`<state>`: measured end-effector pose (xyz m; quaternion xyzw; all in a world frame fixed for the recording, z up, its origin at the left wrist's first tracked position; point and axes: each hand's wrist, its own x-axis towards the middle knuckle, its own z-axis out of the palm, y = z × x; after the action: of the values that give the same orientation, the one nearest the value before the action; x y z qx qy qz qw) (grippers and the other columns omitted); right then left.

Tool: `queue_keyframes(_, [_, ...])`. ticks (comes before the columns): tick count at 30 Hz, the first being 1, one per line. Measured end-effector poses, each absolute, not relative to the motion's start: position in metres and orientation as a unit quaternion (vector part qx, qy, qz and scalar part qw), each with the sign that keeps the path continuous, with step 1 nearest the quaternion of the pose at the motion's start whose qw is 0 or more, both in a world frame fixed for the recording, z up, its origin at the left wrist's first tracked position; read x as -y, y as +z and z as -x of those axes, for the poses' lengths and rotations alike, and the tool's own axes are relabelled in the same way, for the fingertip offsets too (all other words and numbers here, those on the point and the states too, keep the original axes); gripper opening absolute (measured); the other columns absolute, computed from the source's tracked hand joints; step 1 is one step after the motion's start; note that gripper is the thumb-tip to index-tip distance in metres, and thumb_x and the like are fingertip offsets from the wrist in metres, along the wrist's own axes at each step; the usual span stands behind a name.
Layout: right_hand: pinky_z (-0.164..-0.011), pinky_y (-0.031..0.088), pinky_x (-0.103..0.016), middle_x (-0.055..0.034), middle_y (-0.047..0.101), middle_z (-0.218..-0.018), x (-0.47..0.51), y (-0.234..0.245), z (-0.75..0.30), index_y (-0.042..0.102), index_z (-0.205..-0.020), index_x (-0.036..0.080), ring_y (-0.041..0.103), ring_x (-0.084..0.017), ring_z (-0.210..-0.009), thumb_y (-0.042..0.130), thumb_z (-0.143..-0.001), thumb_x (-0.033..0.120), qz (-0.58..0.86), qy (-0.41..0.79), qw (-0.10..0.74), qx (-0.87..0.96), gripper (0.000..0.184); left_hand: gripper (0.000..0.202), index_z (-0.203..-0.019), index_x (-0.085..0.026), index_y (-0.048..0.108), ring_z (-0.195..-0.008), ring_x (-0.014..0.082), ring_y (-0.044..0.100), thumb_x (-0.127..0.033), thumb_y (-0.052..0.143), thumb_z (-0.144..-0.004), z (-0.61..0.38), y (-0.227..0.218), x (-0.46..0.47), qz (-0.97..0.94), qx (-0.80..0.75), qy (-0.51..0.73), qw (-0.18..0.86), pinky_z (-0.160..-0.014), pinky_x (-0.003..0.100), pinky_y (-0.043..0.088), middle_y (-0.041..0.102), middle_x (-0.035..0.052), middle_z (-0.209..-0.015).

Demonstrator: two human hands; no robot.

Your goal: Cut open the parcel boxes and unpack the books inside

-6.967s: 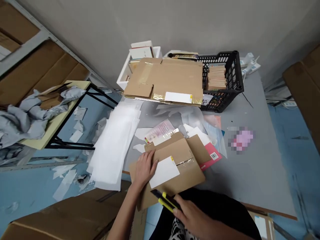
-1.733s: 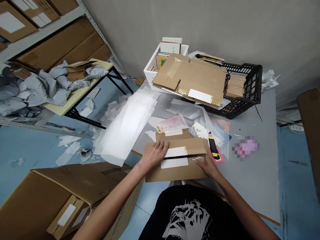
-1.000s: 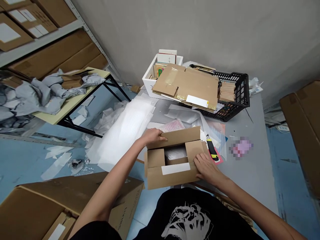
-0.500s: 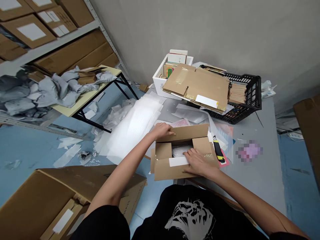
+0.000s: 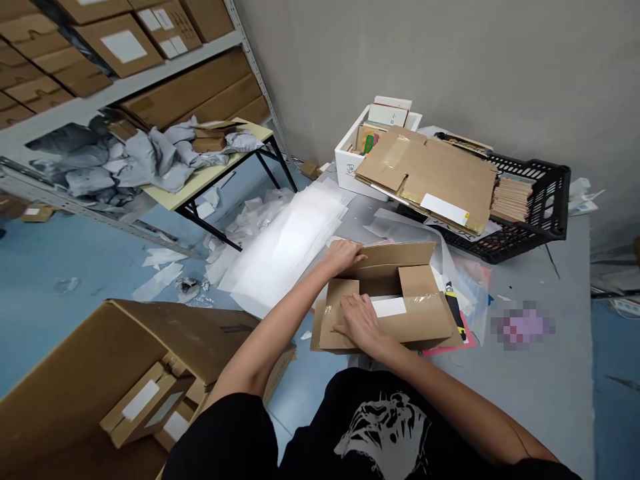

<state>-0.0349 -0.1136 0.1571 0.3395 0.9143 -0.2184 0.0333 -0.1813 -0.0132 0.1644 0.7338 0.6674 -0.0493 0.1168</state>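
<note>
An opened brown cardboard box point(image 5: 387, 300) stands on the grey table point(image 5: 530, 393), its flaps raised. My left hand point(image 5: 345, 257) grips the top edge of the far flap. My right hand point(image 5: 357, 325) presses on the near flap, which is folded inward with its white label point(image 5: 389, 307) partly showing. That flap and my hands hide most of the inside. A yellow-and-black utility knife point(image 5: 454, 310) lies beside the box's right side, partly hidden, on a pink booklet point(image 5: 443, 347).
Flattened cardboard point(image 5: 425, 180) rests on a white foam box of books point(image 5: 350, 160) and a black plastic crate point(image 5: 545, 207). White foam sheets point(image 5: 285, 250) lie left of the box. Below left stands an open carton point(image 5: 85, 373); grey mailers lie on a folding table point(image 5: 210, 173).
The knife has left my right hand and lies on the table. The flat, taped box now stands open. Its near flap has folded inward under my right hand, covering the whitish contents seen earlier.
</note>
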Motion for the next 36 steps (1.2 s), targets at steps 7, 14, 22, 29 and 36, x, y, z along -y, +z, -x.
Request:
queue_keyframes(7, [-0.082, 0.035, -0.038, -0.0154, 0.07, -0.094, 0.089, 0.181, 0.058, 0.063, -0.098, 0.012, 0.062, -0.027, -0.093, 0.052, -0.084, 0.053, -0.375, -0.236, 0.138, -0.886, 0.045, 0.039, -0.099, -0.019, 0.065, -0.089, 0.0274, 0.065, -0.05, 0.043, -0.09, 0.185, 0.162, 0.013, -0.721, -0.678, -0.044, 0.138, -0.071, 0.033, 0.04, 0.07, 0.0125, -0.091])
queue_keyframes(14, [-0.086, 0.035, -0.041, -0.0188, 0.066, -0.109, 0.095, 0.174, 0.096, 0.058, -0.114, 0.009, 0.055, -0.032, -0.108, 0.06, -0.074, 0.058, -0.364, -0.252, 0.162, -0.882, 0.064, 0.038, -0.102, -0.018, 0.065, -0.09, 0.027, 0.065, -0.046, 0.042, -0.092, 0.182, 0.166, 0.017, -0.711, -0.689, -0.043, 0.134, -0.071, 0.033, 0.041, 0.07, 0.0129, -0.092])
queue_keyframes(22, [-0.082, 0.031, -0.037, -0.0124, 0.068, -0.085, 0.121, 0.16, 0.079, 0.06, -0.099, 0.012, 0.052, -0.027, -0.097, 0.048, -0.084, 0.022, -0.34, -0.181, 0.053, -0.921, 0.021, 0.049, -0.1, -0.019, 0.065, -0.087, 0.0256, 0.065, -0.054, 0.032, -0.092, 0.184, 0.165, 0.02, -0.724, -0.676, -0.026, 0.132, -0.068, 0.032, 0.04, 0.071, 0.0121, -0.088])
queue_keyframes(29, [-0.081, 0.03, -0.037, -0.0106, 0.067, -0.083, 0.114, 0.19, 0.081, 0.059, -0.094, 0.015, 0.051, -0.025, -0.09, 0.043, -0.092, 0.027, -0.274, -0.147, -0.004, -0.951, 0.02, 0.039, -0.101, -0.022, 0.063, -0.09, 0.0251, 0.065, -0.052, 0.039, -0.091, 0.206, 0.161, 0.019, -0.719, -0.681, -0.024, 0.134, -0.069, 0.03, 0.039, 0.071, 0.0099, -0.092])
queue_keyframes(36, [-0.072, 0.035, -0.032, -0.0094, 0.067, -0.086, 0.117, 0.259, -0.003, 0.063, -0.086, 0.017, 0.058, -0.024, -0.088, 0.044, -0.093, 0.047, -0.252, -0.166, 0.07, -0.951, 0.036, 0.042, -0.109, -0.022, 0.053, -0.087, 0.0249, 0.065, -0.056, 0.038, -0.09, 0.213, 0.166, 0.021, -0.73, -0.671, -0.031, 0.121, -0.068, 0.03, 0.04, 0.07, 0.0099, -0.093])
